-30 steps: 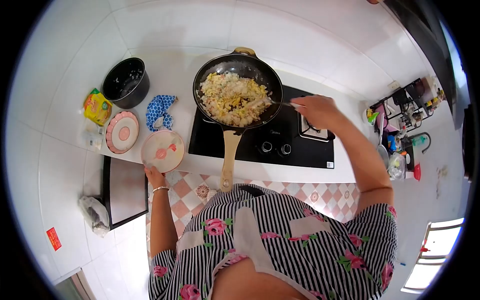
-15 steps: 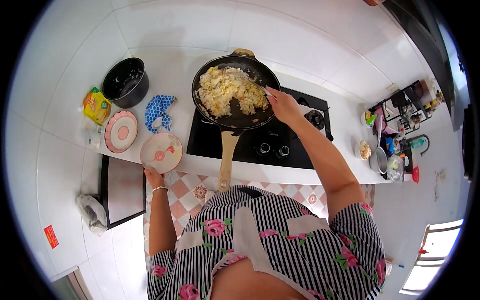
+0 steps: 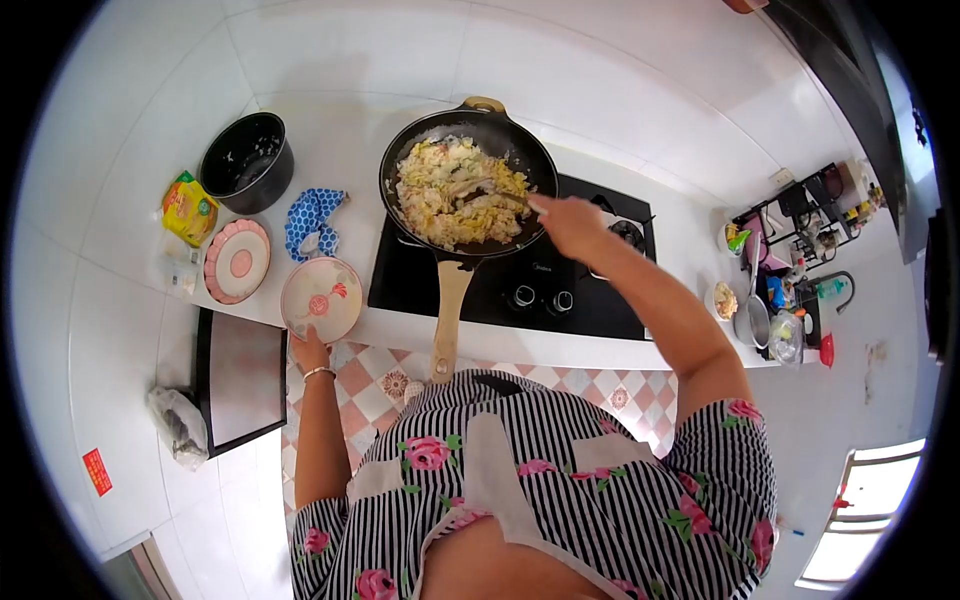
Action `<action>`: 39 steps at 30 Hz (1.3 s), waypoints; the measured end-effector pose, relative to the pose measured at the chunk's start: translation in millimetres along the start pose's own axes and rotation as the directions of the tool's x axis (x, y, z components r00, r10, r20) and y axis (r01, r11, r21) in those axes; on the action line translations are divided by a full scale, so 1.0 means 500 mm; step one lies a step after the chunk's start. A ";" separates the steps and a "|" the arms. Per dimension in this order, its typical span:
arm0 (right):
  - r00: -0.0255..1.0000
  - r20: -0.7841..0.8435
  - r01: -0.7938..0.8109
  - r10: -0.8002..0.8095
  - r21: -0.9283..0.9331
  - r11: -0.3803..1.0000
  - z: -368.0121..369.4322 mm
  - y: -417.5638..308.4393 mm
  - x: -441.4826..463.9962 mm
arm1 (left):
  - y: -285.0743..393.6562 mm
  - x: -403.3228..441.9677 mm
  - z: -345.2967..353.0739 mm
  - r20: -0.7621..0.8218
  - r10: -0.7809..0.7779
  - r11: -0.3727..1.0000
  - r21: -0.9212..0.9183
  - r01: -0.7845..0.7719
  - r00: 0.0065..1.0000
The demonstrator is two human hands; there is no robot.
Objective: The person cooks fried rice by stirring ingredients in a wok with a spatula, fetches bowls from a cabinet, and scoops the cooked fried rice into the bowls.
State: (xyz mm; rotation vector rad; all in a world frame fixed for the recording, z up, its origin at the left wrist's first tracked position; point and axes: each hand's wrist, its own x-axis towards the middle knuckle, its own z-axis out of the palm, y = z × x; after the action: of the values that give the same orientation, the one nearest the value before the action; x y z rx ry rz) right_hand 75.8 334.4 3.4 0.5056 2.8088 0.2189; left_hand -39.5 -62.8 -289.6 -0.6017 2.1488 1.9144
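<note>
My right hand (image 3: 575, 230) is closed round the handle of a spatula (image 3: 512, 197), whose far end lies among the fried rice (image 3: 445, 190). The rice, mixed with yellow egg bits, sits in a black frying pan (image 3: 520, 235) with a beige handle, on the hob. My left hand (image 3: 311, 350) grips the near rim of a white plate (image 3: 338, 312) with a pink pattern, thumb on top. It is held by the counter's front edge, left of the pan. The fingers beneath the plate are hidden.
On the left counter are a black pot (image 3: 270, 178), a pink-rimmed plate (image 3: 238, 285), a blue patterned cloth (image 3: 313, 215) and a yellow packet (image 3: 188, 212). The black hob (image 3: 600, 300) has two knobs. To the right stand a bowl of food (image 3: 724, 300) and a saucepan (image 3: 752, 322).
My right hand has swept the spatula through the rice, spreading it toward the near side of the pan. The left hand with the plate has barely moved.
</note>
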 end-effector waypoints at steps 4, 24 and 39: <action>0.992 0.095 -0.102 0.082 0.230 0.968 -0.116 0.067 0.028 | -0.007 -0.006 0.001 -0.001 -0.082 0.996 -0.039 0.082 0.997; 0.938 0.346 -0.199 -0.007 0.557 0.807 0.073 0.084 0.247 | 0.219 -0.367 0.180 0.891 -0.007 0.999 -0.016 0.048 0.453; 0.982 0.186 -0.031 0.029 0.008 0.999 -0.096 0.135 0.358 | 0.234 -0.374 0.178 0.852 0.051 0.992 0.018 -0.127 0.520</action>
State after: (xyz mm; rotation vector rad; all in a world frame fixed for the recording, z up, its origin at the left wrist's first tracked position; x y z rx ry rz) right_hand -78.1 456.8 18.3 0.5420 2.6233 0.1534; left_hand 68.0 64.7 -120.0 0.4502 1.5570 1.6069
